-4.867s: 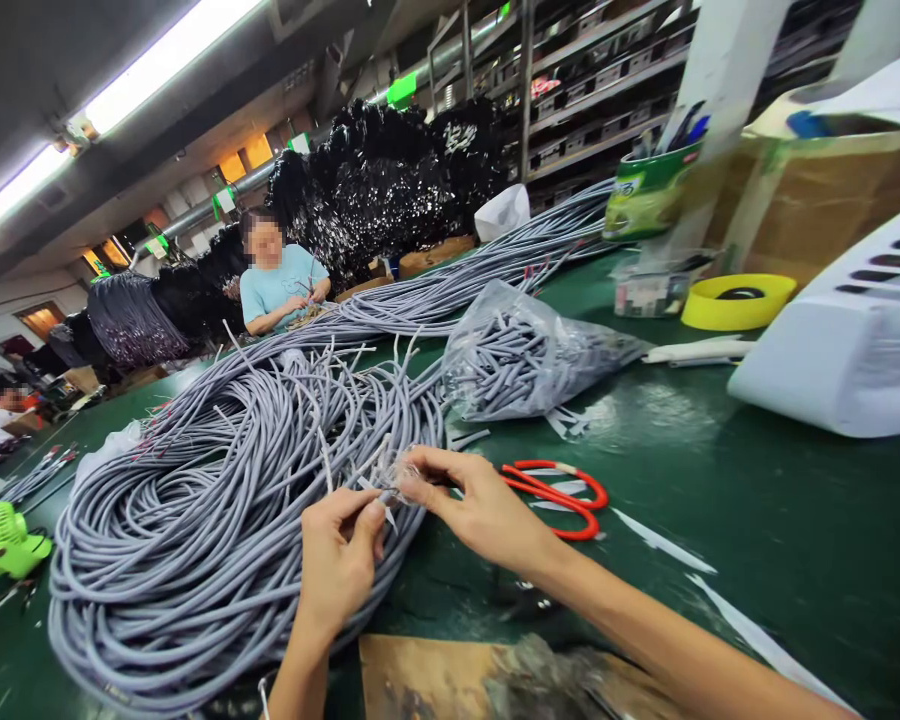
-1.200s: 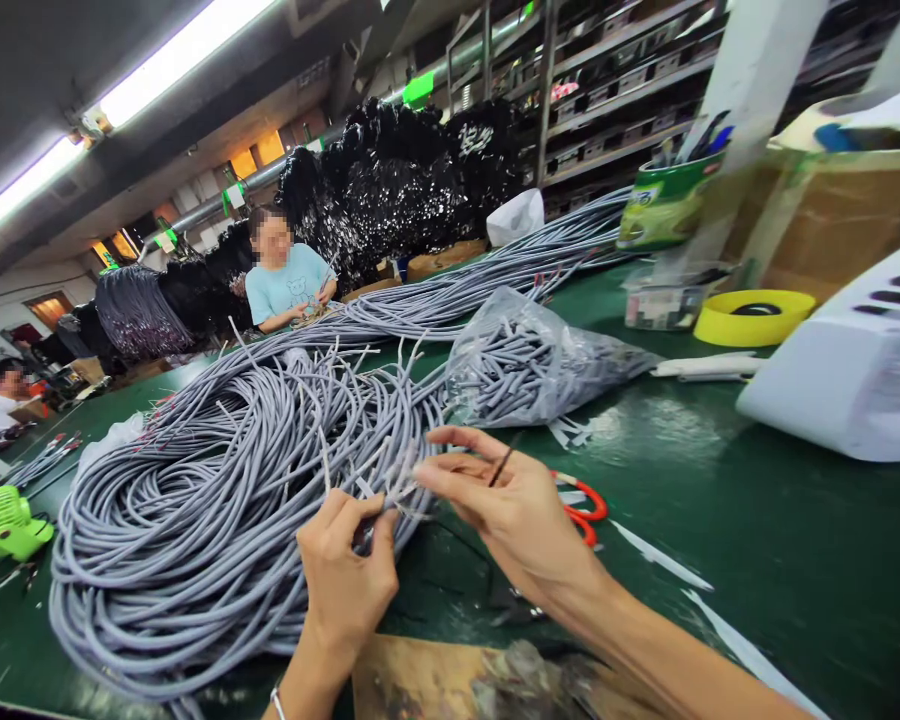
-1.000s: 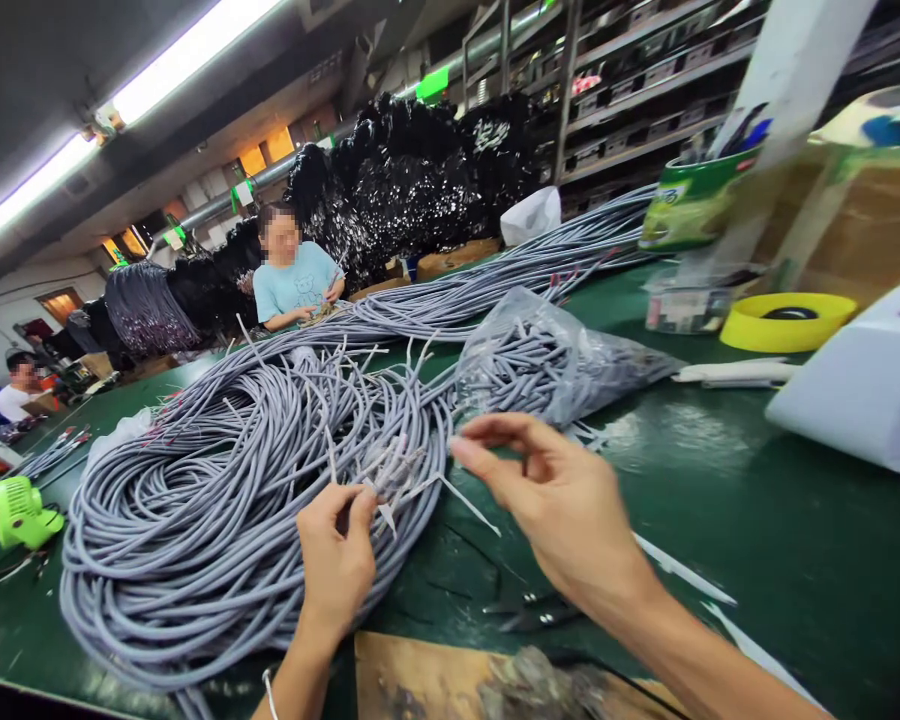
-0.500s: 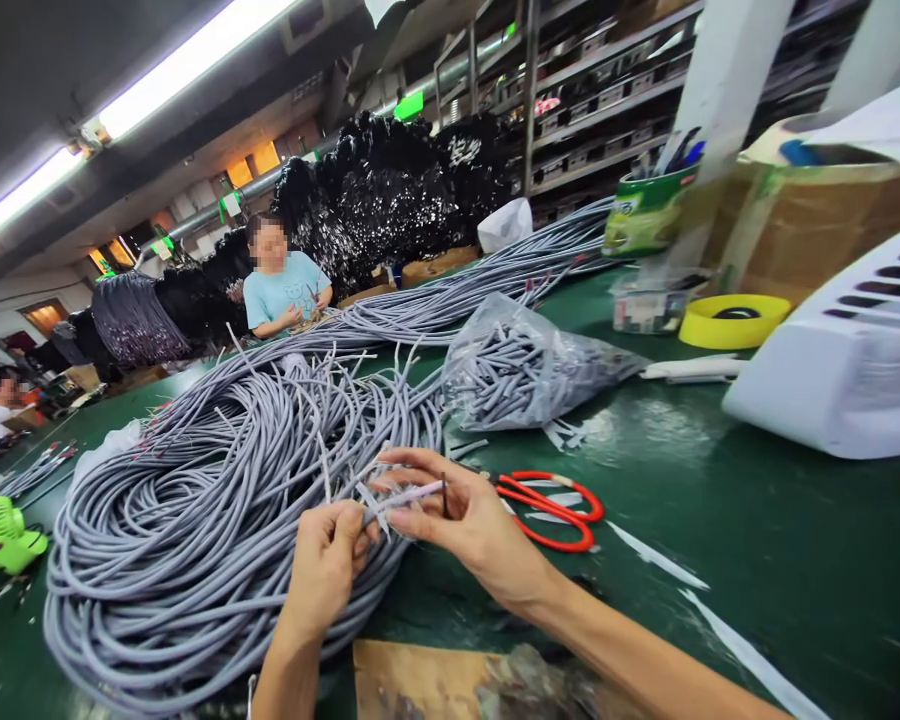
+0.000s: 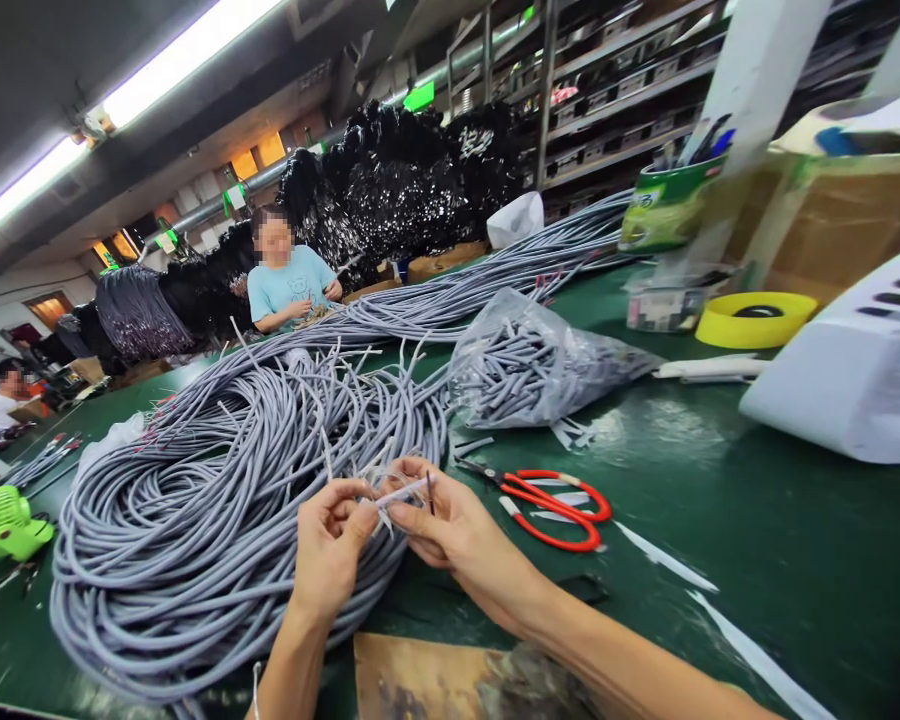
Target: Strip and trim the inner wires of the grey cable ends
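Pinched the pale cable end (image 5: 406, 492) in the left hand (image 5: 330, 545), near the right edge of the cable coil (image 5: 195, 610); curled the right hand (image 5: 446, 525) about its tip, both angled inward.

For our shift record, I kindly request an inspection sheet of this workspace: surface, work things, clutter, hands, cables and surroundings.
Surface: green table, glossy.
Work things: pale cable end at the hands; red-handled scissors lying to their right.
Clutter: white strips; stained board at the near side; clear bag of short grey pieces.
Hands: left hand pinches the cable; right hand is at its pale end, grip unclear.
Cables: large grey coil; long grey bundle behind.
Surroundings: co-worker opposite; shelves beyond.
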Demonstrator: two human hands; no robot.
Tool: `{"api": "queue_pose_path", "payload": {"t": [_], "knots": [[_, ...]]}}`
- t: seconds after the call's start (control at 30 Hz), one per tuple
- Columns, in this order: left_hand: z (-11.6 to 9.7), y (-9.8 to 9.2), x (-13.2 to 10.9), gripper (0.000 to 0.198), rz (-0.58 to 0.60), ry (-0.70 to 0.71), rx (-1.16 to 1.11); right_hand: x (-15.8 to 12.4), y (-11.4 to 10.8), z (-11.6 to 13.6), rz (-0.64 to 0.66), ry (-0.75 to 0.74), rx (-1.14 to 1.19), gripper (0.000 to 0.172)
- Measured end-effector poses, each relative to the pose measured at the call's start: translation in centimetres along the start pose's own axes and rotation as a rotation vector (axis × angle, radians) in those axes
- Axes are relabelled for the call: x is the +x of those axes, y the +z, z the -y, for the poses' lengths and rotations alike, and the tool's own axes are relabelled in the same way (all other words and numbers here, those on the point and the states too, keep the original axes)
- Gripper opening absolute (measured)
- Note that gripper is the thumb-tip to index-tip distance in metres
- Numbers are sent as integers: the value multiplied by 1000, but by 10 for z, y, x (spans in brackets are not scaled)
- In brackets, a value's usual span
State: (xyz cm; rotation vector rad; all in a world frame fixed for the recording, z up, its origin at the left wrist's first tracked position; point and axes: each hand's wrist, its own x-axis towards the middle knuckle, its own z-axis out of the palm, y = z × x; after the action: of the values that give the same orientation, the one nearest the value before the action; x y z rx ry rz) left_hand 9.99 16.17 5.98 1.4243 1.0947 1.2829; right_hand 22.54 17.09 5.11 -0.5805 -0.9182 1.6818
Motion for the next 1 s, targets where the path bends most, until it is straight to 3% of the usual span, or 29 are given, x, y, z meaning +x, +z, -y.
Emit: {"api": "queue_pose_path", "payload": {"t": [0.1,0.2,0.27,0.47,0.7,0.9,1.0], "knots": [[1,0,1,46,24,-1,56,1,1,-4,-57,36,50,33],[1,0,1,46,48,-4,93,1,1,-5,-180,-51,0,30],[1,-1,2,46,51,-4,79,0,-1,-3,-197,-104,-70,28],[2,-11,3,48,102,-23,-66,5,-8,5,-5,-114,-195,30],[3,-17,2,51,318,-70,-229,9,-9,-7,-12,17,-97,35],[1,-15,2,80,374,-159,-322,-2,-5,7,111,-19,-35,47],[0,-13,3,85,356,-166,-307,-4,-2,7,80,-39,-39,47]]}}
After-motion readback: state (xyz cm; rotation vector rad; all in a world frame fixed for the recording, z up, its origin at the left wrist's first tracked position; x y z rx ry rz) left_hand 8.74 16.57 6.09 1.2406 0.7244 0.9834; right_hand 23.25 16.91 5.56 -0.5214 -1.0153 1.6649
